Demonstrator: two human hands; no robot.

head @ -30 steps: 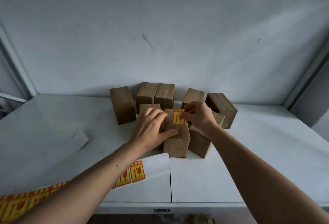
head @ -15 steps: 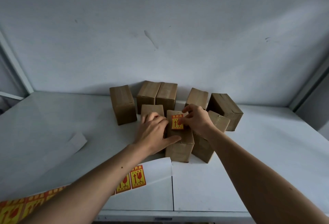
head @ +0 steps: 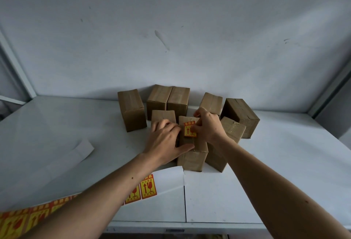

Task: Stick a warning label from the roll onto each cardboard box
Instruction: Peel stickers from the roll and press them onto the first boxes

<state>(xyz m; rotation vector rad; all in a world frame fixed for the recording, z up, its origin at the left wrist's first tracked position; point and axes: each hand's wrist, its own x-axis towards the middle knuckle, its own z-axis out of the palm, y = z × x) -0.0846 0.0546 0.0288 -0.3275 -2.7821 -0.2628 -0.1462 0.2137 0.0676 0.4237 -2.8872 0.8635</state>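
Observation:
Several brown cardboard boxes stand clustered near the back wall. On top of the front middle box (head: pixel 191 155) lies a yellow and red warning label (head: pixel 189 129). My left hand (head: pixel 165 140) holds this box from the left, fingers curled over its side and thumb stretched along its front top edge. My right hand (head: pixel 208 126) is at the label's right edge, thumb on the label and the fingers curled behind it. The label strip (head: pixel 148 186) on white backing runs from the box's foot to the lower left, partly hidden by my left forearm.
A peeled length of white backing paper (head: pixel 81 148) lies on the left of the white table (head: pixel 266 181). The wall stands close behind the boxes. A seam splits the tabletop near the front edge, and metal frame posts rise at both sides.
The label has come down from slightly raised to flat on the box top. Both hands stay on the same box, and the view has shifted a little closer.

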